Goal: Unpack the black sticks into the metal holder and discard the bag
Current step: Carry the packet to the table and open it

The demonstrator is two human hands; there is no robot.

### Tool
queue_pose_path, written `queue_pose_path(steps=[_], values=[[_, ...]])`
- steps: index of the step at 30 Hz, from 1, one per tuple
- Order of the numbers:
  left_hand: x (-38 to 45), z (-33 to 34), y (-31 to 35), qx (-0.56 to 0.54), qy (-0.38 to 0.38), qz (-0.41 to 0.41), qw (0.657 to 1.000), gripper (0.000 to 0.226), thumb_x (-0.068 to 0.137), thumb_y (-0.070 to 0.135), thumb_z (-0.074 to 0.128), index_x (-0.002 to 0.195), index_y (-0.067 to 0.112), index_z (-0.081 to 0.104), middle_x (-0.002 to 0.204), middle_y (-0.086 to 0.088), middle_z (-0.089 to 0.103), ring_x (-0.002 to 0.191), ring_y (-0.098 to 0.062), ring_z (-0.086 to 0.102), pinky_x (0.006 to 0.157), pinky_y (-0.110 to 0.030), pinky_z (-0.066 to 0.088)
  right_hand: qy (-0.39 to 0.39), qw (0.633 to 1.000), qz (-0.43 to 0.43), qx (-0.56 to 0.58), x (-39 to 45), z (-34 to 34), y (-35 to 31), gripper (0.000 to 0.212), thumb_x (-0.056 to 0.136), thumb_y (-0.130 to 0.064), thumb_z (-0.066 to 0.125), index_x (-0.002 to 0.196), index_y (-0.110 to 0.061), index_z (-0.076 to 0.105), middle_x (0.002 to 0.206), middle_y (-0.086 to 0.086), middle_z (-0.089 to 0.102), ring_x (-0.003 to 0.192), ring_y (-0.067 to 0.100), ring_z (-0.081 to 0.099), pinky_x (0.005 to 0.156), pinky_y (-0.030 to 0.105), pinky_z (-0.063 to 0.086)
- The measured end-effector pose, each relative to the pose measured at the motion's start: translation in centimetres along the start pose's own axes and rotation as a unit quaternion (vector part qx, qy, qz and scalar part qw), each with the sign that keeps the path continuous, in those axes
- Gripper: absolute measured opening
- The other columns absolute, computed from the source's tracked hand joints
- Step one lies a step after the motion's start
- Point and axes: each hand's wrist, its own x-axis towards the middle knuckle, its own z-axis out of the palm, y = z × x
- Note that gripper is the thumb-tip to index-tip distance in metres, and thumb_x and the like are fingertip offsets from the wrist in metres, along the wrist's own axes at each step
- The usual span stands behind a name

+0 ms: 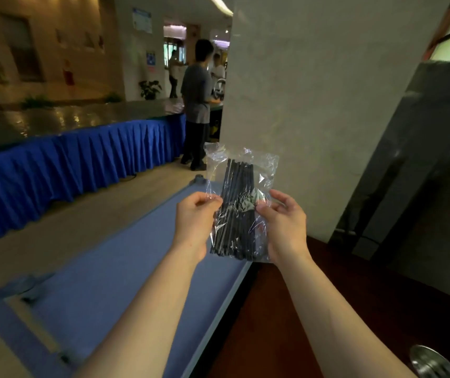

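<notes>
A clear plastic bag [264, 165] holds a bundle of black sticks [236, 186] standing almost upright, held in the air in front of me. My left hand [195, 219] pinches the bag's left edge near its middle. My right hand [283, 225] grips the right edge at about the same height. The stick tops reach close to the crumpled upper part of the bag. At the bottom right corner a shiny metal rim [431, 361] shows, partly cut off; it may be the metal holder.
A blue-grey surface [125, 282] lies below my left arm, beside a dark reddish-brown counter [286, 323]. A pale pillar [313, 105] rises right behind the bag. A blue-skirted long table [68, 165] and people standing [197, 105] are farther back.
</notes>
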Motion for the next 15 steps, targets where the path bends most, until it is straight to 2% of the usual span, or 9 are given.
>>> queue_pose_path(steps=[2,5,8,11,15], values=[[-0.8,1.6,1.1,-0.007,-0.014,0.011,1.0,0.007,0.089,0.017,0.075,0.083,0.017,0.07,0.078,0.006,0.066,0.073,-0.01,0.059,0.066,-0.022,0.043,0.001,1.0,-0.018,0.015,-0.1,-1.4,-1.7,0.038,0.091,0.009,0.064,0.118,-0.018,0.061,0.088,0.007,0.069,0.101,0.023,0.073,0.081,0.04,0.059],[-2.3,4.0,2.6,-0.027,-0.038,0.02,0.999,0.011,0.087,0.019,0.077,0.094,0.019,0.069,0.093,0.004,0.069,0.087,-0.012,0.064,0.073,-0.025,0.044,0.007,0.999,-0.044,0.032,-0.8,-3.9,-4.3,0.04,0.09,0.009,0.065,0.118,-0.019,0.062,0.081,0.002,0.069,0.09,0.02,0.075,0.068,0.029,0.062],[-4.1,6.5,3.9,-0.024,-0.077,0.035,0.996,0.02,0.086,0.023,0.079,0.104,0.024,0.069,0.105,0.004,0.071,0.102,-0.015,0.066,0.084,-0.03,0.049,0.014,0.997,-0.073,0.035,-1.5,-6.4,-6.5,0.041,0.089,0.01,0.065,0.121,-0.015,0.062,0.08,0.003,0.066,0.082,0.022,0.073,0.078,0.039,0.063],[-6.1,9.3,4.9,-0.019,-0.119,0.045,0.992,0.043,0.087,0.022,0.079,0.127,0.016,0.065,0.125,-0.004,0.07,0.119,-0.021,0.064,0.107,-0.041,0.048,0.027,0.994,-0.104,0.03,-2.2,-9.5,-8.5,0.041,0.09,0.008,0.066,0.122,-0.016,0.062,0.069,-0.007,0.067,0.076,0.014,0.072,0.082,0.038,0.06],[-9.0,12.9,5.9,-0.016,-0.171,0.057,0.984,0.066,0.084,0.027,0.081,0.142,0.009,0.055,0.143,-0.011,0.061,0.132,-0.028,0.057,0.116,-0.051,0.041,0.038,0.989,-0.14,0.034,-3.3,-13.8,-11.0,0.043,0.09,0.008,0.066,0.124,-0.017,0.061,0.071,-0.009,0.069,0.08,0.012,0.074,0.073,0.027,0.058]])
